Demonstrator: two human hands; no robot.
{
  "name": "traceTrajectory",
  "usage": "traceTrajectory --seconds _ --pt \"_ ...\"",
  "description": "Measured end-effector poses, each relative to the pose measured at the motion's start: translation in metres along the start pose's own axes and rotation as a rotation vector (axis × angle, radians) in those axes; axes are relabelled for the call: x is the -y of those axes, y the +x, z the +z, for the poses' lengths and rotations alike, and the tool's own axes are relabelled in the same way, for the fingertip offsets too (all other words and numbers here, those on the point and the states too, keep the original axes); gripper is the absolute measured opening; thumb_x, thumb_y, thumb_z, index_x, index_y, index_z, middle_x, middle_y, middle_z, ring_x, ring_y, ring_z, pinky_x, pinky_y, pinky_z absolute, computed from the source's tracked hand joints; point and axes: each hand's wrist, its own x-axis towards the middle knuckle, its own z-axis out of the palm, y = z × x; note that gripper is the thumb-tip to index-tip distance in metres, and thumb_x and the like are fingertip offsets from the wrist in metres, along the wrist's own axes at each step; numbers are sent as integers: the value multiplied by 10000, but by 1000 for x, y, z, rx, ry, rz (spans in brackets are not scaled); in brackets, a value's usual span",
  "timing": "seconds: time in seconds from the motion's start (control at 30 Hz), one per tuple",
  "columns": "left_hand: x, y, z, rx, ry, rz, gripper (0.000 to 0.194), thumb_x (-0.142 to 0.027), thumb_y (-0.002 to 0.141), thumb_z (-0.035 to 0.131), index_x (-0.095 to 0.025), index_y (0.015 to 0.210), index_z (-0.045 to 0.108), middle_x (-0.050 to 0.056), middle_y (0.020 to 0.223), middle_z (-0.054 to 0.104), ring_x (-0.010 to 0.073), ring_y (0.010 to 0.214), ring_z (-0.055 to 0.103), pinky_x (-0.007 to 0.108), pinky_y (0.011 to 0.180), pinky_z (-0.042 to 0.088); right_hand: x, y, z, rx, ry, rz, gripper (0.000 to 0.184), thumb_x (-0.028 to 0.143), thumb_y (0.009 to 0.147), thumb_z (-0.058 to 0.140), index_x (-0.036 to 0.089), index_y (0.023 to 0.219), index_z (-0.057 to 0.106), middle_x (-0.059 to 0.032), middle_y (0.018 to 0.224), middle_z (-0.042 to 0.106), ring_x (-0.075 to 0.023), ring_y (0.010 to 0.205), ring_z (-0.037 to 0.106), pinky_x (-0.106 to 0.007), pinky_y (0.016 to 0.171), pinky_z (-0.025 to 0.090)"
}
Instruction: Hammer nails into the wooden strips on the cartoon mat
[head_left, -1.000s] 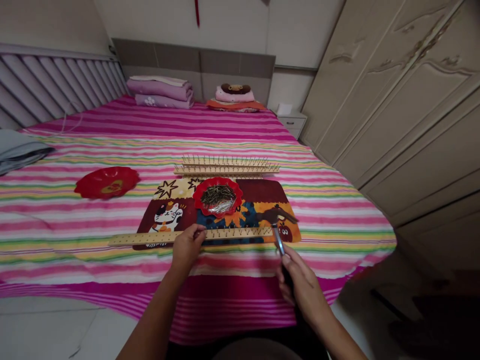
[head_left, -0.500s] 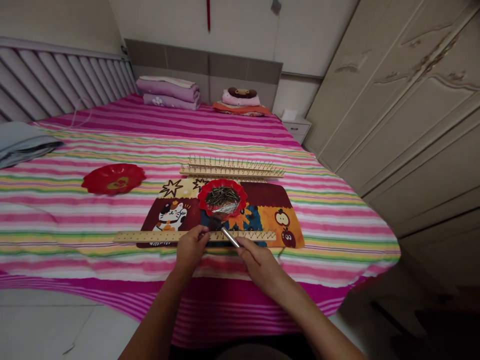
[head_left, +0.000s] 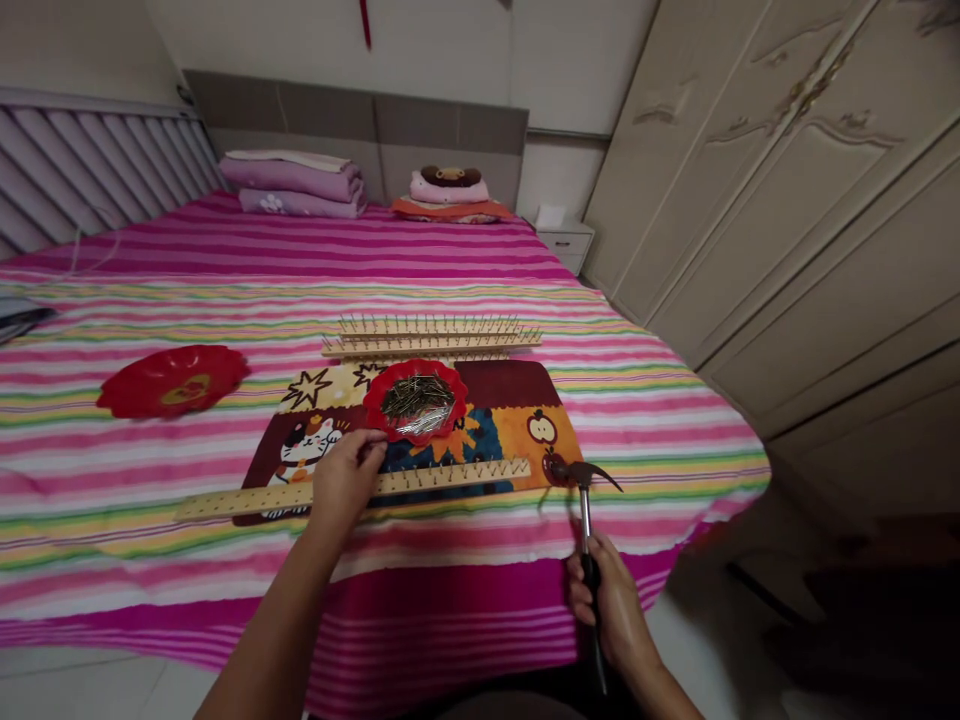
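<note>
Your right hand grips the black handle of a steel claw hammer, its head right of the long pale wooden strip studded with nails; your left hand has its fingers bent at the near edge of the scalloped red plastic bowl of nails, though whether they pinch anything you cannot tell

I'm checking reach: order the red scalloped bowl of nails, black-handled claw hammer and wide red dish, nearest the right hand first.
1. Claw hammer: gripped in right hand
2. Bowl of nails: ahead, left
3. Wide red dish: farther left
</note>
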Motion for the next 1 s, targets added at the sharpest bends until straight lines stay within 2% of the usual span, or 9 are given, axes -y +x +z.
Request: traceTrajectory --seconds 0.13,0.2,0.27,0.37,0.6,0.7,0.83,1.0 --pt "-26 37 15 172 362 171 225 -264 742 474 -216 816 680 55 892 681 186 850 607 271 757 437 -8 5 -3 6 34 1 303 458 704 617 255 878 476 106 505 434 -23 323 300 -93 294 174" --pt "-34 52 25 266 521 149 226 -241 732 483 -213 813 692 85 896 687 217 867 616 296 747 431 -7 5 -3 16 34 3 336 464 709 613 260 947 490 104 511 432 -23 328 297 -93 299 176" --pt "-39 64 34 347 621 71 212 -230 696 519 -205 802 701 117 897 694 257 869 625 325 729 429 -6 5 -3 22 39 1 360 466 716 605 267 996 496 102 514 432 -23 331 294 -94 302 175" --pt "-39 74 41 408 653 -1 185 -218 629 571 -197 756 704 145 882 699 287 841 634 335 690 429 -6 6 -4 16 42 10 379 463 718 605 271 1027 501 101 517 432 -26 333 297 -96 303 169" --pt "-30 77 42 410 599 81 154 -224 664 528 -206 692 678 110 775 700 223 747 632 266 624 407 -7 9 -5 15 52 21 377 459 734 592 270 1045 497 99 516 435 -26 337 296 -94 301 172" --pt "-29 75 33 406 476 94 148 -229 675 512 -207 678 658 62 695 682 186 668 608 248 592 391 -8 9 -4 24 53 8 359 459 733 591 265 1021 500 99 515 438 -24 334 296 -96 301 173" --pt "-26 64 11 330 132 35 120 -276 642 542 -202 670 632 -1 624 646 147 599 568 235 576 385 -8 9 -4 21 53 1 353 463 725 596 265 1003 506 101 513 439 -22 326 299 -93 302 169" --pt "-6 22 -19 185 -341 -181 242 -393 572 614 -181 685 597 -21 589 622 129 578 553 236 575 414 -9 9 -4 33 58 -2 394 447 717 601 270 1055 505 103 499 436 -26 319 292 -95 293 174"
